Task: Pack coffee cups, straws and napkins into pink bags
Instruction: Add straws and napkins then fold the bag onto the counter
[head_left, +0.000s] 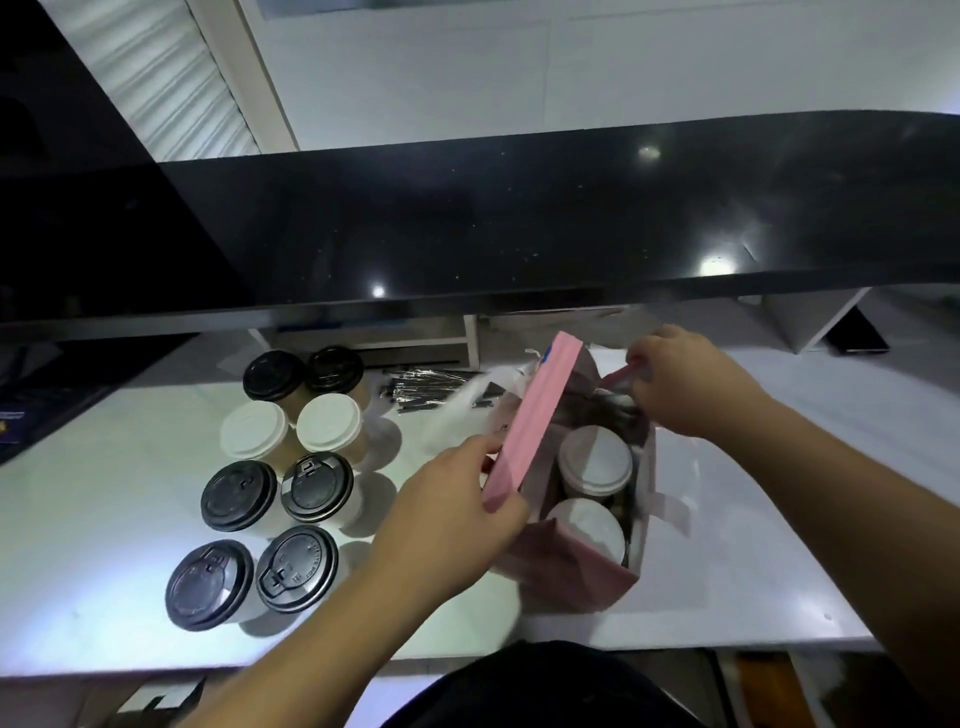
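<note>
The pink bag stands on the surface between both hands. The left hand pinches its near-left flap. The right hand pinches the far rim. Two cups sit inside, below the fingers. The straws lie left of the bag, nearer the left hand.

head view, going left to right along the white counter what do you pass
Group of lidded paper coffee cups → left hand gripping the pink paper bag's rim → open pink paper bag holding two white-lidded cups → right hand.

The white counter carries lidded cups, a pink bag and what look like wrapped straws.
</note>
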